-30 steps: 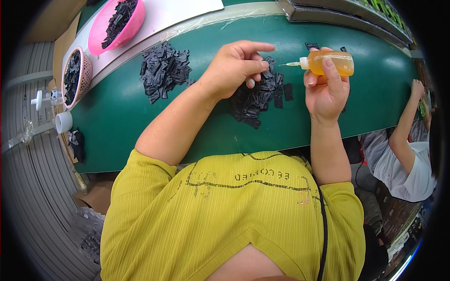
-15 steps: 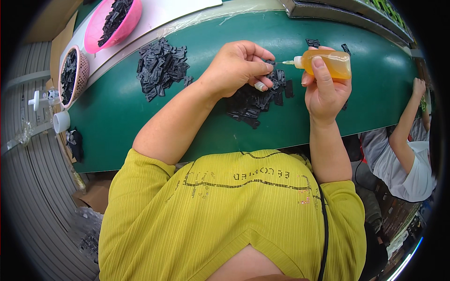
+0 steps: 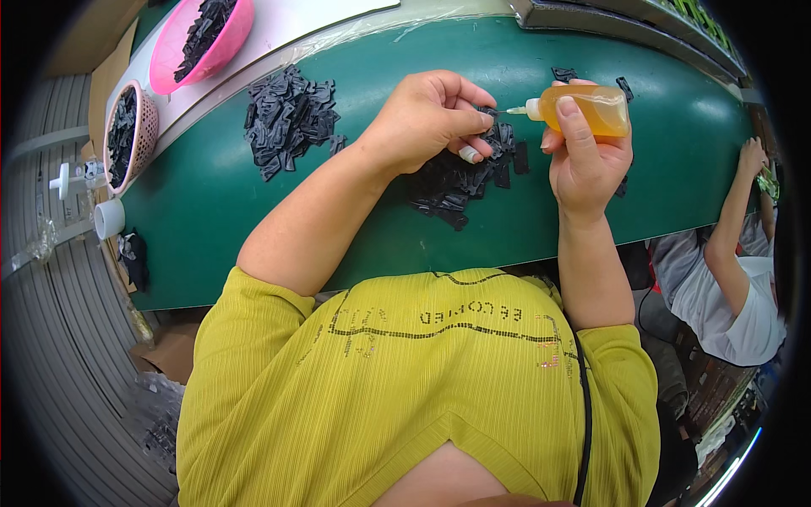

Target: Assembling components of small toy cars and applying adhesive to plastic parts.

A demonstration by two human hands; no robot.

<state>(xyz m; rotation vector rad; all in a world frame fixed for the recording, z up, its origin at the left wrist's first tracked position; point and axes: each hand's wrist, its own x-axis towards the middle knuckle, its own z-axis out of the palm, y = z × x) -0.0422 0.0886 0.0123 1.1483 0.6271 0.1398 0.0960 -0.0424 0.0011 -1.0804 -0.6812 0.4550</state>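
Note:
My left hand (image 3: pixel 431 118) pinches a small black plastic piece (image 3: pixel 487 111) between thumb and fingertips; most of the piece is hidden by the fingers. One finger of that hand wears a white wrap. In my right hand (image 3: pixel 587 160) is a squeeze bottle (image 3: pixel 601 111) of amber liquid, tipped on its side. Its thin needle tip (image 3: pixel 507 111) points left and reaches the piece, or very close to it. Below my left hand lies a loose pile of black plastic pieces (image 3: pixel 452 190) on the green table (image 3: pixel 355 253).
A larger heap of black pieces (image 3: pixel 289 122) lies to the left. A pink bowl (image 3: pixel 228 46) and a pale pink basket (image 3: pixel 145 127) hold more of them. A few pieces (image 3: pixel 623 88) lie by the bottle. Far right, a co-worker's arm (image 3: pixel 733 198) rests at the table edge.
The bottle has shifted very slightly left and up, its tip still at the black piece. My left hand is nearly still. The co-worker's hand at right has moved a little.

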